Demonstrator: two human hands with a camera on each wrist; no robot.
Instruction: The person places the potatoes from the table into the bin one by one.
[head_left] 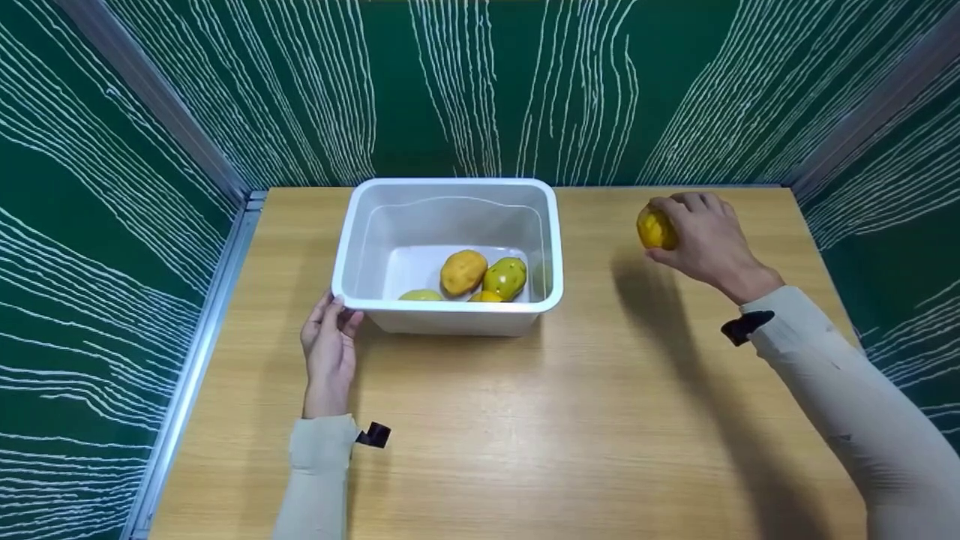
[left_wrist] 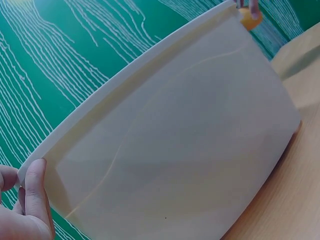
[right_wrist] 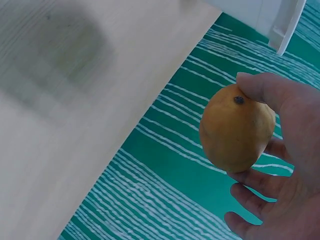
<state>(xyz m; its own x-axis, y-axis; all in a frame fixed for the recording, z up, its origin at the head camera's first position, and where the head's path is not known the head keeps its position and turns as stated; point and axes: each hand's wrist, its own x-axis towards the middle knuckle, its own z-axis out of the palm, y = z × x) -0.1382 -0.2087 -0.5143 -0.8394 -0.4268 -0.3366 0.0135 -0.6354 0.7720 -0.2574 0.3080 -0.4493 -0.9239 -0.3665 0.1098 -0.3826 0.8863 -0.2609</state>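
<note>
My right hand point(head_left: 709, 240) holds a yellow-orange mango point(head_left: 654, 229) above the table's right side, its shadow falling on the wood. In the right wrist view, thumb and fingertips pinch that mango point(right_wrist: 232, 132), whose dark stem spot shows. A white plastic bin point(head_left: 450, 306) stands left of it, at the table's back. At the bin's front left corner, my left hand point(head_left: 328, 352) grips the rim between thumb and fingers. Inside the bin lie several yellow and green mangoes point(head_left: 463, 272); its front wall partly hides two of them.
The light wooden table point(head_left: 495, 427) ends at a green wall point(head_left: 517, 90) with wavy white lines behind the bin. Similar panels rise at left and right, and a metal rail point(head_left: 202, 330) runs along the left edge.
</note>
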